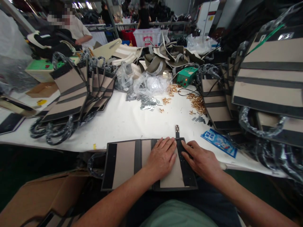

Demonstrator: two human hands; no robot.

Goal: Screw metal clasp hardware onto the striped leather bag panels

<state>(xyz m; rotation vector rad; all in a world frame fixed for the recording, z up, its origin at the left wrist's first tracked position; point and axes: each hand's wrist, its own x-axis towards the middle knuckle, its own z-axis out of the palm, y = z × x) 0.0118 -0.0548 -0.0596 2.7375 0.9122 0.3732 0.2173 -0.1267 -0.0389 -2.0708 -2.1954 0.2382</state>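
Panel [125,159] over the bench [139,124] edge, two hands on it

Looking down from the worker's head, I see the folding panel lying open, mostly overhanging the bench front. The left hand [162,156] rests flat on it, fingers nearly together. The right hand [203,157] touches the dark end strip [187,167]; whether it pinches anything, I can't tell. A metal-tipped tab [177,130] sticks out just beyond. I'd worry about the overhang: should the left palm lift, the panel could tip lapward. An uneven push might skew the strip, too.
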